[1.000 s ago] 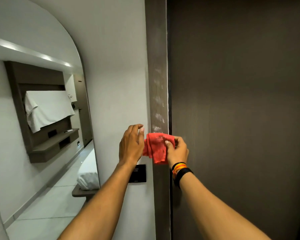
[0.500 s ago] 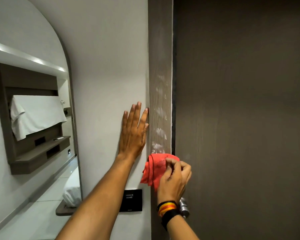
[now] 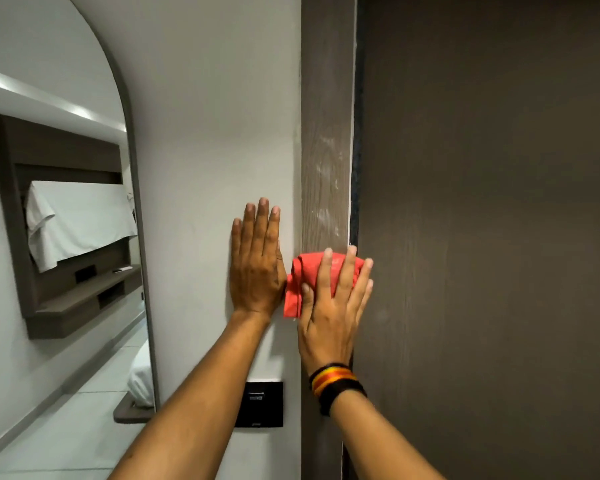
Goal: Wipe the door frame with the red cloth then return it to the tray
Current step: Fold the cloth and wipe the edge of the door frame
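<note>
The door frame (image 3: 327, 133) is a vertical grey-brown wood-grain strip with pale smears above my hands. My right hand (image 3: 329, 317) presses the crumpled red cloth (image 3: 305, 275) flat against the frame, fingers spread over it, a striped band and a black band on the wrist. My left hand (image 3: 257, 268) lies flat and empty on the white wall just left of the frame, fingers up and together, its edge touching the cloth. No tray is in view.
The dark brown door (image 3: 482, 237) fills the right side. A black switch plate (image 3: 259, 404) sits on the wall below my left hand. An arched mirror (image 3: 49, 237) on the left reflects a wall shelf with a white cloth and a bed corner.
My right hand went from pinching the cloth to spreading flat over it on the frame. The left hand left the cloth earlier and rests flat on the wall.
</note>
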{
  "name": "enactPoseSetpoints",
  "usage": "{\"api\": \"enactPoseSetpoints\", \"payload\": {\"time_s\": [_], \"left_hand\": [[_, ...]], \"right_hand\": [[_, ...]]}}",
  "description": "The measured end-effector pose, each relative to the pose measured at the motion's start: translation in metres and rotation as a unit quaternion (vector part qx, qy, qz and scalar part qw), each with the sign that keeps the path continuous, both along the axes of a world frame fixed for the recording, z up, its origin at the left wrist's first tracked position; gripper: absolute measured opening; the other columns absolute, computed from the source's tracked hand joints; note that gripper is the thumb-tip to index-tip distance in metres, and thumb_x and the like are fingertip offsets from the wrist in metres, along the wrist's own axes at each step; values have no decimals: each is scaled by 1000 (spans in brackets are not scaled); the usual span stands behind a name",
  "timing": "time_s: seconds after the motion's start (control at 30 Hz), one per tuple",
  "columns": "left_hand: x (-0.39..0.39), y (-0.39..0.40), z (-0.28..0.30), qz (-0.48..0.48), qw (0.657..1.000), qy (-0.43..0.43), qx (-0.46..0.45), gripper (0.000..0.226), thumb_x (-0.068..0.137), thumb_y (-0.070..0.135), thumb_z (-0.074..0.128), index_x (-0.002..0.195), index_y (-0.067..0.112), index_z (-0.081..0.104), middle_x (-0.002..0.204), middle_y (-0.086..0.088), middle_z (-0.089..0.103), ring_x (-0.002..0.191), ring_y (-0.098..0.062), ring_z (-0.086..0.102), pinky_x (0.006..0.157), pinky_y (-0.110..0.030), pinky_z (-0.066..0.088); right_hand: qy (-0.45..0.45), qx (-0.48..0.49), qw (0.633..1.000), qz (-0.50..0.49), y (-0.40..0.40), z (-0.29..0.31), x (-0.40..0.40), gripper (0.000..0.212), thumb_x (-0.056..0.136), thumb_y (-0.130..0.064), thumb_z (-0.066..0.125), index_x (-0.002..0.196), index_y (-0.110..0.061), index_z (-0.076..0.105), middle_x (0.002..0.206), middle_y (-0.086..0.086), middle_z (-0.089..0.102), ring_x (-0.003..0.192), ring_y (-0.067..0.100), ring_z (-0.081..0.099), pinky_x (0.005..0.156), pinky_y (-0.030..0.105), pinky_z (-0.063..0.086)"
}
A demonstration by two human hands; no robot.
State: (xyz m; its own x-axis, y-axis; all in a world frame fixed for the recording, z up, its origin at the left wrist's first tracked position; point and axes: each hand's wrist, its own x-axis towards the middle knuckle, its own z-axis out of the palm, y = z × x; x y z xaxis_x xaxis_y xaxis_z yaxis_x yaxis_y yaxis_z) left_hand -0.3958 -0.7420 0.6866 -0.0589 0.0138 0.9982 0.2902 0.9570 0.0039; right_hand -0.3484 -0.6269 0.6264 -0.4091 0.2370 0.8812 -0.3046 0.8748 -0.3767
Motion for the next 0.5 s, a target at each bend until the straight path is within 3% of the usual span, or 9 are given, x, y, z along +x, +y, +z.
{"api": "enactPoseSetpoints", "payload": {"time_s": [0.1, 0.3, 0.4, 0.5], "left_hand": [[3, -2, 3, -14, 1000, -3, -4, 62, 99, 1, 39, 161, 5, 34, 170, -16, 31, 160, -33, 25, 133, -47, 17], [3, -20, 10, 0, 998, -18, -61, 71, 97, -5, 50, 164, 7, 27, 173, -12, 24, 163, -28, 15, 135, -43, 11], [-2, -21, 7, 7, 998, -18, -57, 72, 99, -1, 47, 166, 10, 22, 175, -10, 19, 164, -26, 9, 135, -43, 9], [-4, -22, 6, 0, 998, -18, -63, 68, 102, 3, 42, 166, 10, 20, 175, -10, 16, 165, -25, 8, 135, -43, 9]], "right_hand": [[24, 16, 1000, -4, 5, 15, -7, 62, 106, -40, 39, 161, -24, 15, 171, 7, 2, 158, 36, -6, 127, 56, 11], [2, 24, 1000, 3, 9, -44, -4, 76, 98, -31, 58, 161, -24, 16, 171, 5, -5, 157, 37, -9, 121, 62, 19], [26, 26, 999, 11, 9, -10, -8, 73, 98, -30, 56, 161, -25, 18, 171, 5, -1, 157, 38, -6, 122, 64, 20], [66, 33, 997, 12, 10, 65, -13, 63, 102, -32, 46, 160, -24, 21, 171, 7, 7, 157, 40, -1, 125, 60, 15]]}}
